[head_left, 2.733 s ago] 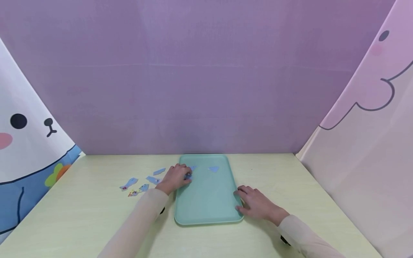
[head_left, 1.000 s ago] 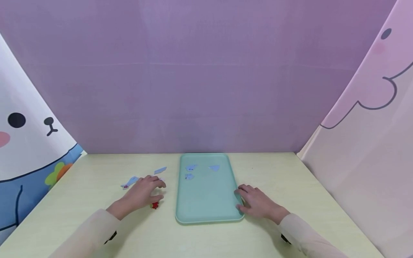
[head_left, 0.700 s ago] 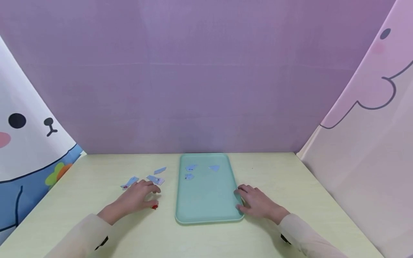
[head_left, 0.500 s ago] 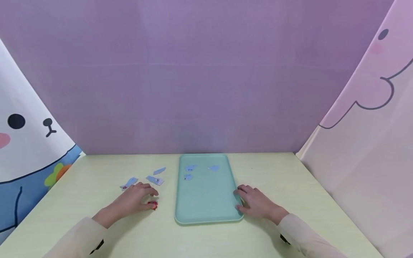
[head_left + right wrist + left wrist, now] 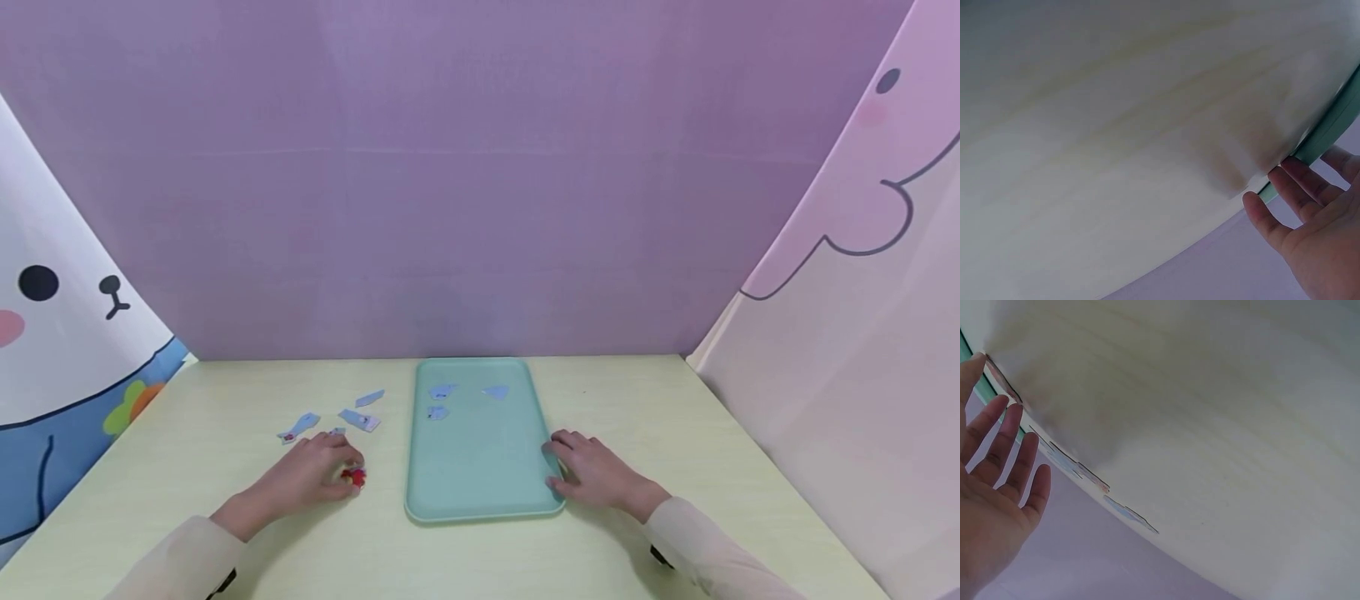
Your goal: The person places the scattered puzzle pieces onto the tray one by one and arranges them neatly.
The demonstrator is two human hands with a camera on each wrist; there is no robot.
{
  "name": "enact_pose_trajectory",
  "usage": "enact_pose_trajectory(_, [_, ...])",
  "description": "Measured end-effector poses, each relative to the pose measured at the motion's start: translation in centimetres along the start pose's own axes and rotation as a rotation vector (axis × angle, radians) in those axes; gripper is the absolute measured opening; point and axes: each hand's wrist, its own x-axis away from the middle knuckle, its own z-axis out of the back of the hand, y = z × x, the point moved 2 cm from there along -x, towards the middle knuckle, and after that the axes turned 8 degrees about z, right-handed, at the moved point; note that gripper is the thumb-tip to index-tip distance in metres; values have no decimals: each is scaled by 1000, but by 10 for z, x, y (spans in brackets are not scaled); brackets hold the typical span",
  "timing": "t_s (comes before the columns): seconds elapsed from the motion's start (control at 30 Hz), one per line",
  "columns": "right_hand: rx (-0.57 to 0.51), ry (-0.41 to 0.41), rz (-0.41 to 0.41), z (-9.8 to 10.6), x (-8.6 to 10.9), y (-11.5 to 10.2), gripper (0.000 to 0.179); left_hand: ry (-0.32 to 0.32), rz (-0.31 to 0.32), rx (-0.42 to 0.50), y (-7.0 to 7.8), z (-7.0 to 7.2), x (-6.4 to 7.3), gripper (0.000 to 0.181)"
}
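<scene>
A small puzzle piece point(image 5: 354, 477) printed in red lies on the table left of the tray. My left hand point(image 5: 303, 473) pinches it by its edges, thumb at the near side and fingertips at the far side. In the left wrist view the piece point(image 5: 1004, 378) spans from thumb tip to fingertips, close to the table. At the right rim of the green tray point(image 5: 483, 467) my right hand point(image 5: 596, 475) rests with relaxed fingers, fingertips and thumb touching the rim. Three bluish pieces lie in the tray's far part, one of them a triangular piece point(image 5: 497, 392).
Several more blue puzzle pieces lie beyond my left hand, among them a narrow piece point(image 5: 370, 398), a two-toned piece point(image 5: 360, 419) and a long piece point(image 5: 300, 427). The pale wooden table point(image 5: 637, 400) ends at a purple backdrop point(image 5: 480, 208), with cartoon cloths on both sides.
My left hand has let go of a blue piece in the tray, moved left and down to the red-printed piece, and closed its fingertips about it. The right hand has stayed at the rim.
</scene>
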Motion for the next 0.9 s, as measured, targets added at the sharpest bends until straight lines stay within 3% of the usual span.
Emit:
enact_pose_trajectory(0.33, [1,9,8,0,0,0,46,18,-10,-6,0,-3,1,27])
enact_pose_trajectory(0.63, [4,9,3,0,0,0,46,-14,2,29,0,-2,0,21])
enact_pose_trajectory(0.9, [0,7,-2,1,0,-1,46,7,-43,-3,0,-2,0,18])
